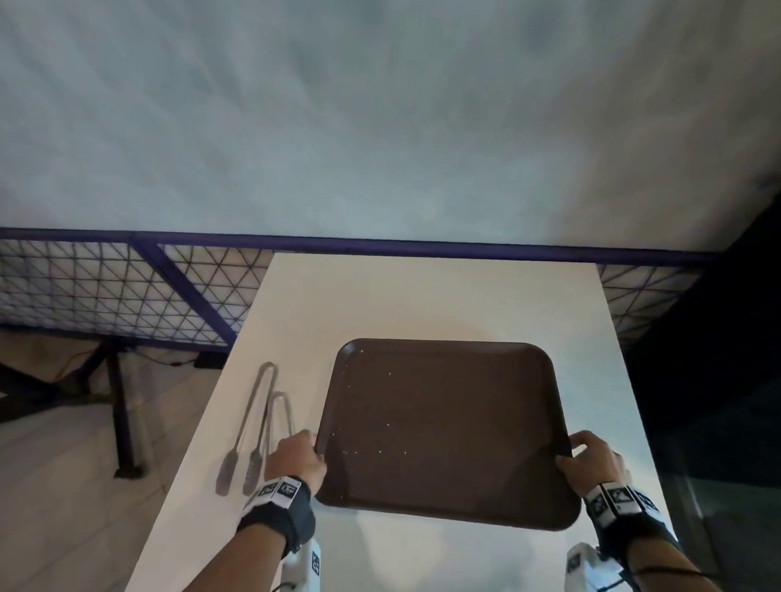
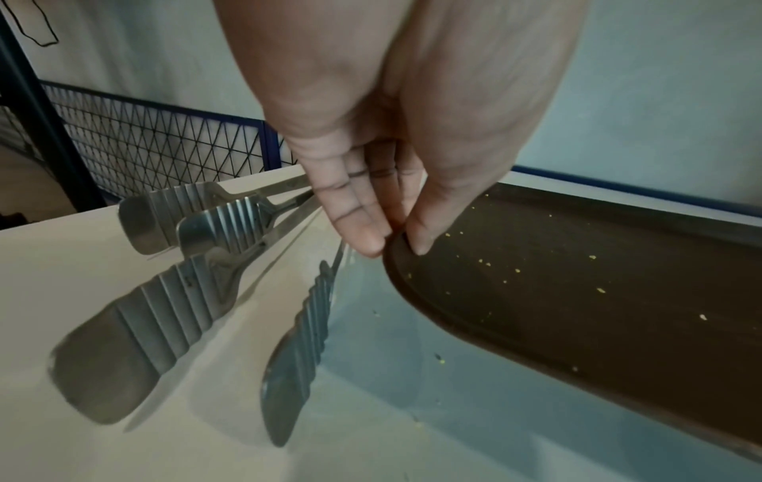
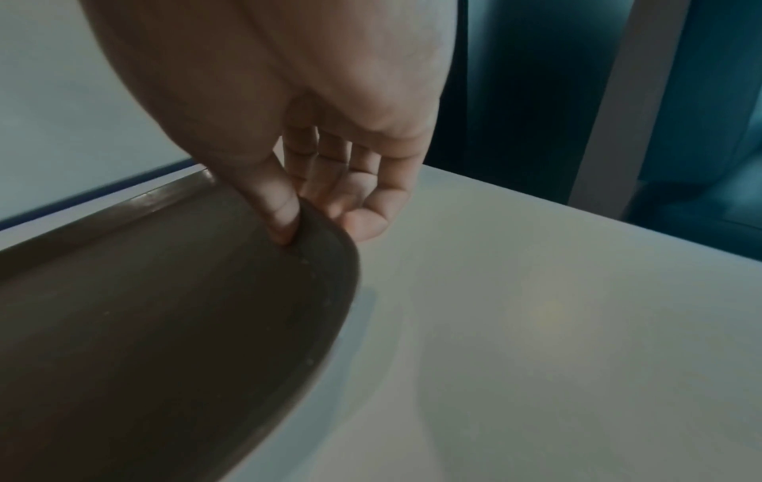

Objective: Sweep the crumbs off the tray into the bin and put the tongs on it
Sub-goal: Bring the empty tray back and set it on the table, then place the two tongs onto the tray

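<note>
Floor (image 1: 36,481): pale, down at the far left, with a dark frame leg standing on it.
Mesh (image 1: 89,291): a blue-framed wire panel runs behind the table along the wall; no writing on it.
Tongs (image 1: 251,428): two steel pairs lie side by side on the left part of the table (image 1: 424,297), long axes running near to far, loop ends far, ribbed flat tips near. No brand shows on them. They lie just left of the left hand, and from the left wrist view I cannot tell whether the fingers brush them.
Left hand (image 1: 295,459): pinches the tray's left rim close to the near corner, thumb on the top face and fingers curled under the edge. Its wristband carries black-and-white square code marks, no readable words.
Tray (image 1: 445,428): dark brown, rounded corners, long axis left to right, held between both hands in the middle of the table. The wrist views show its near corners lifted clear of the tabletop. No label on it.
Crumbs (image 1: 389,425): small pale specks dotted mostly over the tray's left half; a few lie on the table under the left near corner.
Right hand (image 1: 589,461): grips the right rim near the near corner, thumb pressed on top, fingers curled beneath. Same coded wristband.
Right side: dark blue surfaces beyond the table edge, too dim to make out.
</note>
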Tool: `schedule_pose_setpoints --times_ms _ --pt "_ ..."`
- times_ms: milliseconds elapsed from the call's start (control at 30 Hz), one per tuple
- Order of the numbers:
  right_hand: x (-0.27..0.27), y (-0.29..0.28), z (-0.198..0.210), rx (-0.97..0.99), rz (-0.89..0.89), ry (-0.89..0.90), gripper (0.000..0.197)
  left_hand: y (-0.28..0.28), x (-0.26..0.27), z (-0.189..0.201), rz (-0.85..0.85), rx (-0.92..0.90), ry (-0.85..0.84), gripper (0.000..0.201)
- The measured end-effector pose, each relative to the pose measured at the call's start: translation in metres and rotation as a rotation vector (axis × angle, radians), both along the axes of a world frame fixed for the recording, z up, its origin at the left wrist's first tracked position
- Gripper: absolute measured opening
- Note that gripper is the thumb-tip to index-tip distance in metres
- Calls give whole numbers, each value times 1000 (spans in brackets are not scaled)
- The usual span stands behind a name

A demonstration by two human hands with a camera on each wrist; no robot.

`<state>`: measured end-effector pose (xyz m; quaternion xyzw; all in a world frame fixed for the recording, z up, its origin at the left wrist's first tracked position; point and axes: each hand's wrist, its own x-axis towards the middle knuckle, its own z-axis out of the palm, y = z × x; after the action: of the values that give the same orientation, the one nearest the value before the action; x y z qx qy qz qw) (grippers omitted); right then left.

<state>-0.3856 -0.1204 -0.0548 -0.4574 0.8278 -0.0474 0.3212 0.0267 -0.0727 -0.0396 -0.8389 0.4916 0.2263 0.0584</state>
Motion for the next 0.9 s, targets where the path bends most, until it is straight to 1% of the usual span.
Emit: schedule_pose_setpoints --times_ms 200,267,333,433,467,533,633,733,800,900 --pt "7 -8 -7 29 29 70 20 -2 -1 -10 -11 11 -39 22" --pt "10 -7 -9 44 40 87 22 -1 -1 -10 -16 2 -19 23" --pt "13 -6 -9 67 56 90 27 0 3 -7 2 -16 34 26" --pt "18 -5 -1 73 19 62 36 6 16 1 78 -96 179 36" --pt "22 -5 5 46 5 59 40 9 23 6 101 -132 219 38" --pt "36 -3 18 -59 9 65 44 15 39 18 145 -201 248 37" --pt "86 2 40 -188 123 7 37 26 70 35 233 -297 295 35" --pt "164 16 53 -253 333 -141 22 32 103 33 253 -290 233 29" --pt "218 29 57 -198 450 -218 18 34 121 23 241 -256 165 23" --pt "289 44 51 -56 569 -274 21 36 138 5 195 -160 118 26"
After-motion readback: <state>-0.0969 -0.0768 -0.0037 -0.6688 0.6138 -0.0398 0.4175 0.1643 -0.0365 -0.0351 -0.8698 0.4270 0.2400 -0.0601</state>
